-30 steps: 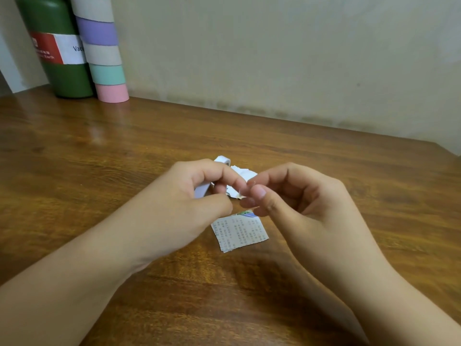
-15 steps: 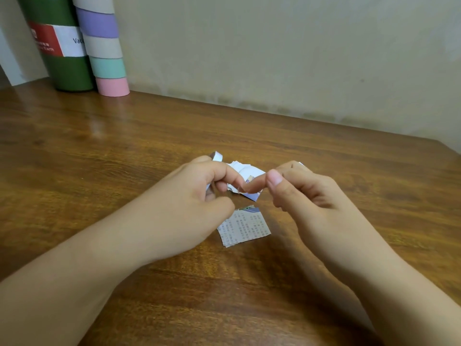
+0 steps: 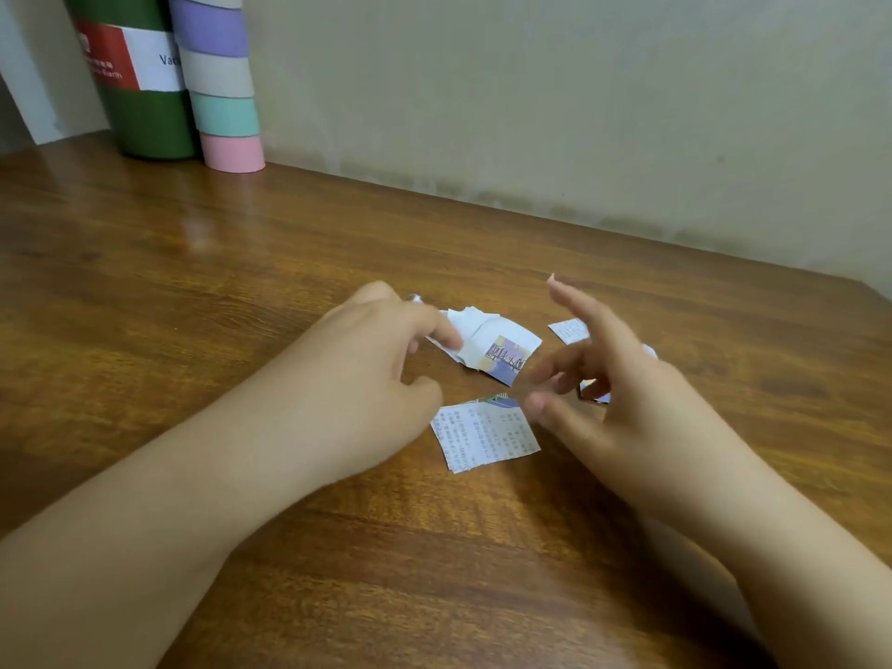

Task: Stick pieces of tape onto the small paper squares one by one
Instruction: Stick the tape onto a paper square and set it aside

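Surface: wooden table (image 3: pixel 241 292) with a plain wall (image 3: pixel 531 89) behind it.
Nearest paper: a printed paper square (image 3: pixel 485 434) lies flat on the table between the two hands, text side up.
Left hand (image 3: pixel 367 364): low over the table, fingers curled toward the pile of paper pieces (image 3: pixel 487 342); its fingertips seem to touch the pile's left edge, but blur makes it impossible to say whether it grips anything.
Right hand (image 3: pixel 598 393): fingers spread and mostly straight, forefinger raised, holding nothing clearly visible; motion blur softens the fingertips.
Paper under right hand: a bluish scrap (image 3: pixel 596 393) shows between its fingers.
Farther paper: another small square (image 3: pixel 569 329) lies just beyond the right hand.
Far left corner: a green canister (image 3: pixel 140 89) stands beside a stack of tape rolls (image 3: pixel 219 84), purple, grey, mint and pink.
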A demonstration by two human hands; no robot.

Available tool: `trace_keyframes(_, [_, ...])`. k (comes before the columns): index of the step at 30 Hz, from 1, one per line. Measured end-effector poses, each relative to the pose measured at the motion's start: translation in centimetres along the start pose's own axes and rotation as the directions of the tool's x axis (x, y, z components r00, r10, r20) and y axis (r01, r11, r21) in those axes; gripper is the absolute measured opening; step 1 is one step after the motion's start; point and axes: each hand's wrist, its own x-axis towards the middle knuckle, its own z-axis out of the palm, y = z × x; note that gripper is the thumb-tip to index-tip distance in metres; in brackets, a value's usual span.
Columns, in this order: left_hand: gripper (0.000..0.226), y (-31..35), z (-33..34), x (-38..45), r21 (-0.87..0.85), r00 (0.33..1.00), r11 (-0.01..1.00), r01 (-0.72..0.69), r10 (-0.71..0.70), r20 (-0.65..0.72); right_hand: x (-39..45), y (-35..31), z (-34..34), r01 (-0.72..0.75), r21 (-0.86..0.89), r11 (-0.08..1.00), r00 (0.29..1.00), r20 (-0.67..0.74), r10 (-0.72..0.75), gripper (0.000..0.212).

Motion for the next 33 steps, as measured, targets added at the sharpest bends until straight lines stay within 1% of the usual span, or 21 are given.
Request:
trace_keyframes(1, [0.031, -0.1, 0.2, 0.0, 0.044, 1.000, 0.999, 0.003, -0.004, 0.024, 0.1, 0.2, 0.2, -0.012, -0.118, 0.993, 0.998, 0.059, 0.019, 0.084])
trace_keyframes(2, [0.022, -0.2, 0.4, 0.0, 0.086, 0.999, 0.996, -0.001, -0.004, 0.048, 0.2, 0.3, 0.5, -0.025, -0.179, 0.984, 0.994, 0.103, 0.044, 0.093])
trace_keyframes(3, [0.015, -0.4, 0.6, -0.1, 0.119, 0.998, 0.993, -0.009, 0.001, 0.068, 0.3, 0.4, 0.7, -0.029, -0.203, 0.979, 0.990, 0.128, 0.056, 0.098])
trace_keyframes(5, [0.008, -0.6, 0.9, -0.1, 0.160, 0.995, 0.987, -0.021, 0.005, 0.101, 0.6, 0.5, 0.9, -0.022, -0.190, 0.981, 0.989, 0.141, 0.050, 0.100])
trace_keyframes(8, [0.005, -0.4, 1.1, -0.1, 0.218, 0.990, 0.976, -0.003, -0.028, 0.139, 0.8, 0.6, 1.0, -0.019, -0.149, 0.989, 0.986, 0.162, 0.043, 0.100])
trace_keyframes(11, [0.005, -0.3, 1.0, 0.0, 0.217, 0.985, 0.976, 0.011, -0.048, 0.163, 0.8, 0.5, 0.9, -0.015, -0.144, 0.990, 0.979, 0.199, 0.044, 0.103])
trace_keyframes(15, [0.010, -0.4, 0.9, 0.2, 0.197, 0.983, 0.980, 0.002, -0.038, 0.178, 0.8, 0.4, 0.6, 0.002, -0.161, 0.987, 0.972, 0.234, 0.036, 0.103])
trace_keyframes(20, [0.017, -0.5, 0.9, 0.4, 0.181, 0.973, 0.984, -0.009, -0.032, 0.227, 0.7, 0.4, 0.4, 0.044, -0.149, 0.988, 0.971, 0.241, -0.007, 0.105])
trace_keyframes(23, [0.024, -0.5, 0.9, 0.5, 0.170, 0.961, 0.985, -0.021, -0.026, 0.274, 0.5, 0.4, 0.6, 0.086, -0.105, 0.991, 0.972, 0.227, -0.061, 0.104])
trace_keyframes(26, [0.028, -0.6, 1.0, 0.5, 0.175, 0.955, 0.984, -0.027, -0.026, 0.295, 0.5, 0.6, 0.4, 0.112, -0.007, 0.994, 0.975, 0.193, -0.109, 0.105])
trace_keyframes(28, [0.031, -0.6, 1.1, 0.5, 0.190, 0.958, 0.981, -0.026, -0.030, 0.286, 0.5, 0.7, -0.2, 0.097, 0.092, 0.991, 0.982, 0.157, -0.110, 0.108])
trace_keyframes(30, [0.033, -0.7, 1.2, 0.6, 0.218, 0.968, 0.976, -0.014, -0.041, 0.246, 0.4, 0.8, -1.0, 0.070, 0.159, 0.985, 0.989, 0.118, -0.090, 0.112])
trace_keyframes(32, [0.034, -1.0, 1.2, 0.6, 0.252, 0.983, 0.968, 0.015, -0.060, 0.173, 0.3, 0.8, -1.9, 0.045, 0.165, 0.985, 0.990, 0.123, -0.066, 0.112])
trace_keyframes(33, [0.035, -1.1, 1.2, 0.6, 0.267, 0.987, 0.963, 0.022, -0.063, 0.144, 0.2, 0.7, -2.1, 0.035, 0.161, 0.986, 0.987, 0.149, -0.060, 0.112])
